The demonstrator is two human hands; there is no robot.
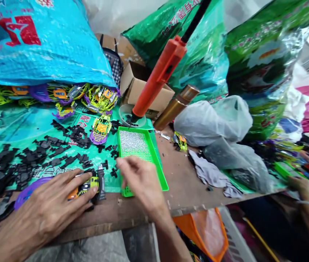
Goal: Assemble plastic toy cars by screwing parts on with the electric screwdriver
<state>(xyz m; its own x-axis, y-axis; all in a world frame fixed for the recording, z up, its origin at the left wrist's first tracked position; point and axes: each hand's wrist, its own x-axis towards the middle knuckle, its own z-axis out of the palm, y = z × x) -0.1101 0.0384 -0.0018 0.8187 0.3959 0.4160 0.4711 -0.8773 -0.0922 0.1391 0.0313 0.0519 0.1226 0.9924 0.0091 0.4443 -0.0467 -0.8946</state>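
My left hand (53, 203) lies over a purple, yellow and orange toy part (87, 185) at the table's near edge, fingers curled on it and pressing it down. My right hand (140, 178) hovers over the near end of a green tray (158, 171) filled with small silvery screws (134, 143); its fingers are bunched in a pinch, and what they hold is too small to see. An orange electric screwdriver (160, 72) hangs on a black cable, its tip resting in a small round dish (124, 112) behind the tray.
Black plastic pieces (34, 156) lie scattered at left. More coloured toy parts (100, 127) spill from a blue sack (42, 47). A cardboard box (136, 89), a brass cylinder (175, 107), clear plastic bags (214, 120) and a grey cloth (209, 173) stand to the right. Another person's hand (301, 185) is at far right.
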